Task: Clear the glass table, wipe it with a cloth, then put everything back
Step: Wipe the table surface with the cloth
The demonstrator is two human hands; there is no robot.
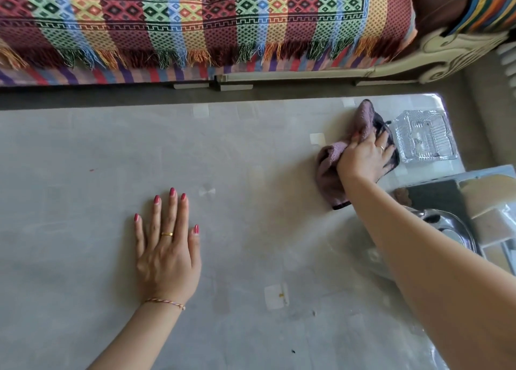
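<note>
Cloth [332, 171]: a mauve-brown towel with a dark edge, crumpled in folds, lying on the glass table near its far right corner.
Right hand [363, 160]: it presses on the cloth, the fingers curled over its folds and gripping it; a ring is on one finger.
Left hand [167, 246]: it lies flat on the glass, fingers straight and a little spread, holding nothing, well to the left of the cloth; red nails, a gold ring, a thread bracelet at the wrist.
Glass table [83, 160]: grey, with pale square pads and small specks showing.
Glass dish [425, 136]: clear, ribbed, just right of the cloth.
Steel tray [458, 230]: near the right forearm, partly hidden.
Sofa [195, 20]: beyond the table's far edge, under a colourful patterned throw with fringe.
</note>
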